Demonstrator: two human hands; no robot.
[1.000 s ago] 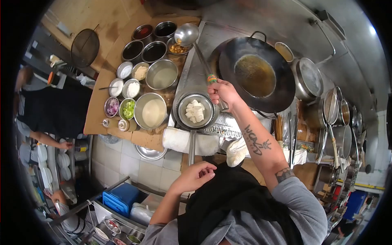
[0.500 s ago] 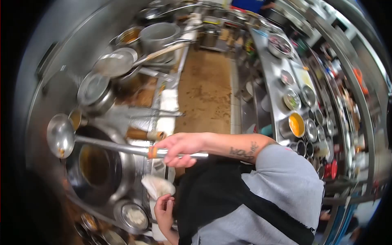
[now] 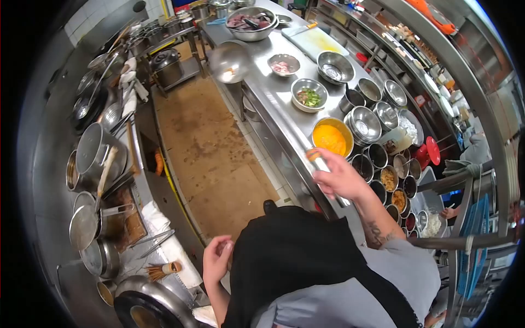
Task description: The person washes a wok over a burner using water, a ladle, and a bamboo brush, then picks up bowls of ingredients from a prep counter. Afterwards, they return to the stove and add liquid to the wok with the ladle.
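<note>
My right hand (image 3: 342,176) grips the handle of a long metal ladle (image 3: 229,61), whose bowl hangs over the aisle beside the steel counter, with small bits in it. Just beyond that hand, on the counter edge, is a pot of orange-yellow liquid (image 3: 331,138). A bowl of chopped greens (image 3: 309,95) and a bowl of pink pieces (image 3: 284,65) sit farther back. My left hand (image 3: 217,257) hangs at the lower centre, fingers slightly curled and apart, holding nothing. Left of it lies a white cloth (image 3: 180,261) on the stove edge.
Pots and lids crowd the stove side, with a wok (image 3: 145,314) at the lower left. A white cutting board (image 3: 314,42) with a knife is on the counter. Several condiment containers line its right side. Part of another person's hand (image 3: 450,213) shows at right.
The view has turned from the wok and stove to the steel counter. My right hand has carried the ladle round with it. My left hand stays low and empty.
</note>
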